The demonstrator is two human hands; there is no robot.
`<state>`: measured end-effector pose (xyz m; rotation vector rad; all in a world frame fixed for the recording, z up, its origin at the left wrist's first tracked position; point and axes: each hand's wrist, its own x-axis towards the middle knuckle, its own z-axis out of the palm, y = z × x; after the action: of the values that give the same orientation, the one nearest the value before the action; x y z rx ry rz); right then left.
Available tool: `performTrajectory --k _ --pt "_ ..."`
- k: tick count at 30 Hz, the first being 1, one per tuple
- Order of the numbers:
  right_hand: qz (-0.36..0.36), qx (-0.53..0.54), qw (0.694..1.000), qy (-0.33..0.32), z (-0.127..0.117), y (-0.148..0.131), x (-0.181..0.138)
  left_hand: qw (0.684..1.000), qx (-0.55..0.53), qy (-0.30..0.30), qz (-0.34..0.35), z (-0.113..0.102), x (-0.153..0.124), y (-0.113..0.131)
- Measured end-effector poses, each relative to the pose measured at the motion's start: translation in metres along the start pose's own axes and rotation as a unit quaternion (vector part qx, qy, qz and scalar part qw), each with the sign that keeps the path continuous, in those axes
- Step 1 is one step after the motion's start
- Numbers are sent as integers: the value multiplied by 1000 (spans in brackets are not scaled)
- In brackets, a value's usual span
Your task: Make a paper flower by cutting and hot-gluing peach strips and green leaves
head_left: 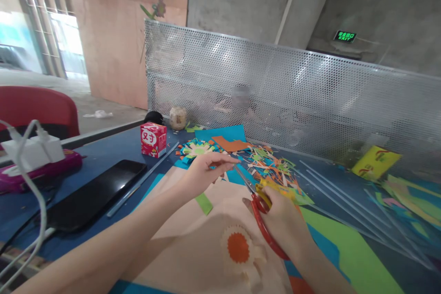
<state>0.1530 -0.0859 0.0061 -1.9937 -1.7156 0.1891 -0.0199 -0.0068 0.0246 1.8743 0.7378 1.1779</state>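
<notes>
My right hand grips red-and-yellow scissors, blades pointing up and left toward my left hand. My left hand pinches a small piece of paper at the blade tips; the piece is mostly hidden by my fingers. Both hands hover over a peach paper sheet. A paper flower with an orange centre lies on that sheet near my right wrist. A green paper strip lies below my left hand.
A heap of coloured paper scraps and a folded paper flower lie behind my hands. On the left lie a black phone, a red carton, a charger and cables. Clear rods lie right, before a perforated metal screen.
</notes>
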Motion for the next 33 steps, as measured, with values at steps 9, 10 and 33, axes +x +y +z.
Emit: performTrajectory --k 9,10,33 --pt "-4 22 1000 4 -1 2 2 998 48 -16 44 0 -1 1" --pt "-4 23 1000 3 -2 2 2 998 50 -19 43 0 -1 1" --pt "41 -4 999 15 -4 14 12 994 -56 -81 50 0 -7 11"
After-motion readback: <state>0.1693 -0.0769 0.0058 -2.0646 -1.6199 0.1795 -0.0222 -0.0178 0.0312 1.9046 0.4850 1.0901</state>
